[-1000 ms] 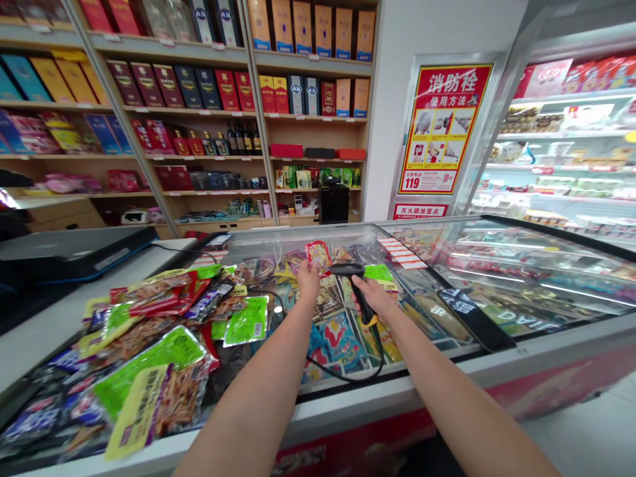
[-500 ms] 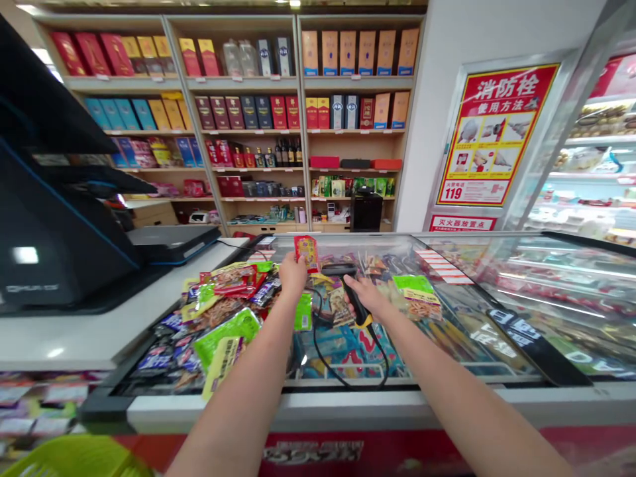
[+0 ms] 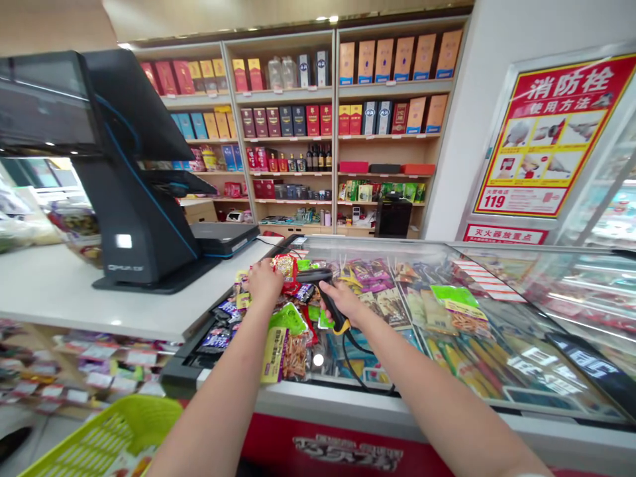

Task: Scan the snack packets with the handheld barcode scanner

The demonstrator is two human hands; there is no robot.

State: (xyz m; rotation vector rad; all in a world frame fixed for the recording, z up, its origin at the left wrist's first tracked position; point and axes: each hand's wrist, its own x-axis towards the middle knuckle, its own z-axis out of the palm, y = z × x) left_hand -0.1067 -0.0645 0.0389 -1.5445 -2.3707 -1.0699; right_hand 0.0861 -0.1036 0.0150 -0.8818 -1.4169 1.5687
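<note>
My left hand (image 3: 264, 283) is closed on a small red snack packet (image 3: 285, 266), held just above a heap of snack packets (image 3: 278, 324) lying on the glass lid of a chest freezer (image 3: 497, 344). My right hand (image 3: 342, 303) grips the handle of a black barcode scanner (image 3: 322, 285) with a yellow band. The scanner's head points left at the red packet. Its black cable (image 3: 355, 361) trails over the glass toward me.
A black checkout terminal (image 3: 129, 192) stands on the white counter (image 3: 74, 298) at left. A green shopping basket (image 3: 109, 437) sits low at the front left. One green packet (image 3: 454, 301) lies apart on the glass at right. Shelves of boxed goods (image 3: 348, 112) fill the back wall.
My view has swung left, bringing the checkout terminal and the green basket into sight. Both hands moved left over the packet heap, and the red packet is now lower, close to the scanner head.
</note>
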